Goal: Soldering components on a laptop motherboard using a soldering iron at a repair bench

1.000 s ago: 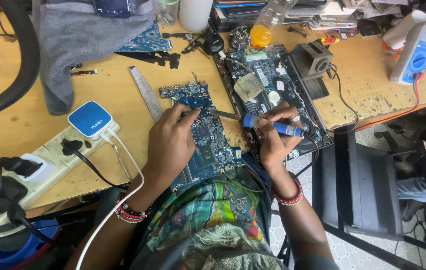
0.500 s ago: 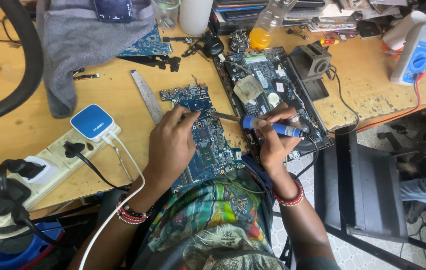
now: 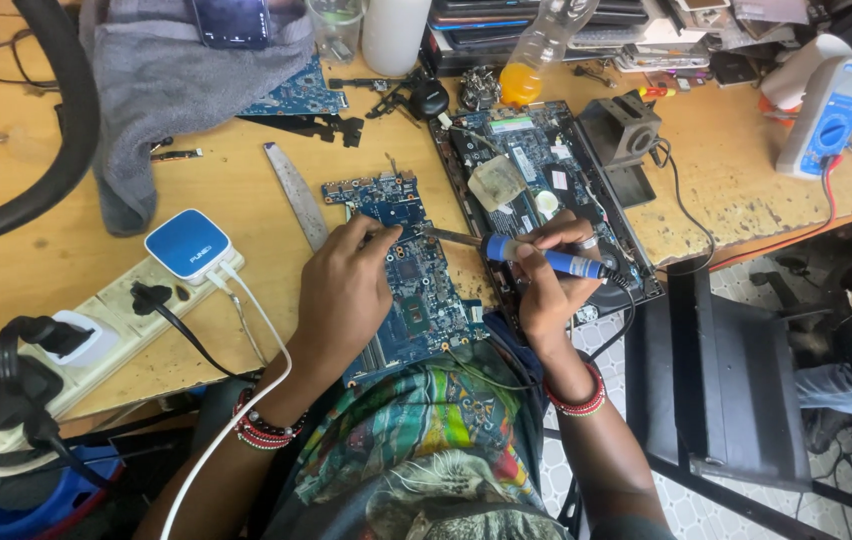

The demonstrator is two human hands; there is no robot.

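Two bare hands work over a blue circuit board (image 3: 411,290) lying at the near edge of the wooden table (image 3: 96,240). Curled fingers of the left hand (image 3: 341,290) press on the board, holding nothing. Closed around a blue-handled soldering iron (image 3: 536,258), the right hand (image 3: 551,285) points its tip left at the board, beside an opened laptop (image 3: 536,180).

Right hand (image 3: 551,290) shifted slightly: soldering iron (image 3: 544,260) now lies flatter, tip drawn closer to left hand fingertips (image 3: 383,237) over blue circuit board (image 3: 408,275). Left hand (image 3: 341,295) rolled marginally, fingers pressed nearer board's upper area. Head view drifted a little; bench items sit marginally displaced in frame. No object relocated on bench.
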